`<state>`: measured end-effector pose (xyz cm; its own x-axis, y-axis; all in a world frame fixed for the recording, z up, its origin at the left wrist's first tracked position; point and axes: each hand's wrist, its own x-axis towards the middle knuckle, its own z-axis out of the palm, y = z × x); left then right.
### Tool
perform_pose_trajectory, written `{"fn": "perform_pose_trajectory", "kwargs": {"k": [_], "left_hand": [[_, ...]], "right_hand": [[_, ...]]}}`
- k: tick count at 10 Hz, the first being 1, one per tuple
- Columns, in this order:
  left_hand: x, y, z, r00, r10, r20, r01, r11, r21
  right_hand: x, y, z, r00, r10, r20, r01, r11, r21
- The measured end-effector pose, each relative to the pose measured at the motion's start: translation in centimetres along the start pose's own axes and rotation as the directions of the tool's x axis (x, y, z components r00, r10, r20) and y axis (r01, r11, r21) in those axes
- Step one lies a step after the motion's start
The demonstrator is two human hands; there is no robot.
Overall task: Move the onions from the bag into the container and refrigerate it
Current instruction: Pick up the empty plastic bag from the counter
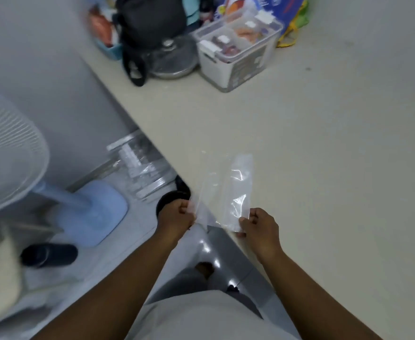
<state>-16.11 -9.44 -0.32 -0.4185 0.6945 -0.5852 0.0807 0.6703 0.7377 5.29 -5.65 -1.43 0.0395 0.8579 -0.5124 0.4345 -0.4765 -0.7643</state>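
Hands are stretching the clear bag flat over the counter edge: left hand and right hand pinching opposite corners. Lidded container is sitting at twelve o'clock; no onions are visible.

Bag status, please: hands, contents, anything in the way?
Left hand and right hand each pinch the clear bag. No onions visible. Counter ahead bare.

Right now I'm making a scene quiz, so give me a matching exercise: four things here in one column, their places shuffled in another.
Things:
1. clear bag
2. white lidded container
3. blue fan base
4. steel pot lid

Places:
A. on the floor, left
B. left of the container, beside a black bag
C. held between both hands
D. far end of the counter

Pairs: 1-C, 2-D, 3-A, 4-B
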Motion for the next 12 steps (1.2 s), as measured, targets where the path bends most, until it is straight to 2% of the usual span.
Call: {"fn": "perform_pose_trajectory", "kwargs": {"k": [1,2,3,4,5,7,8,9,10,11,12], "left_hand": [[-2.1,-5.4,-4.0,0.977,-0.131,-0.170,0.101,0.980,-0.173],[-3.1,-9.1,-6.2,0.947,-0.210,-0.242,0.137,0.948,-0.286],[-2.8,-14.8,-8.2,0.909,-0.331,-0.255,0.230,0.906,-0.355],[-1.8,-17.8,-8.4,0.894,-0.391,-0.218,0.300,0.885,-0.356],[1.7,-22.0,-7.7,0.876,-0.459,-0.149,0.404,0.866,-0.296],[12.8,-28.5,-6.7,0.864,-0.499,-0.070,0.482,0.859,-0.176],[17.3,-30.4,-6.4,0.869,-0.491,-0.052,0.477,0.862,-0.169],[24.1,-33.4,-5.4,0.836,-0.549,-0.002,0.529,0.807,-0.262],[27.9,-35.0,-4.5,0.838,-0.546,0.002,0.529,0.810,-0.251],[32.5,-36.7,-3.2,0.861,-0.509,0.003,0.501,0.847,-0.176],[33.9,-37.4,-2.7,0.854,-0.521,-0.001,0.513,0.842,-0.166]], "right_hand": [[-1.0,0.2,5.2,0.976,-0.130,0.176,0.147,0.985,-0.088],[-2.0,1.0,8.7,0.954,-0.161,0.254,0.197,0.972,-0.124],[-2.4,3.4,13.5,0.932,-0.091,0.352,0.179,0.957,-0.226],[-1.9,5.3,15.6,0.933,-0.022,0.359,0.137,0.944,-0.299],[0.2,8.6,18.9,0.934,0.110,0.339,0.034,0.919,-0.392],[7.7,14.6,26.7,0.900,0.350,0.262,-0.189,0.852,-0.489],[11.0,16.4,29.4,0.890,0.389,0.238,-0.246,0.849,-0.468],[16.1,19.6,32.9,0.870,0.447,0.206,-0.364,0.866,-0.344],[19.2,21.3,34.5,0.854,0.483,0.193,-0.432,0.865,-0.256],[23.2,23.2,36.4,0.854,0.482,0.198,-0.433,0.867,-0.246],[24.7,24.0,36.8,0.848,0.509,0.148,-0.479,0.856,-0.195]]}}
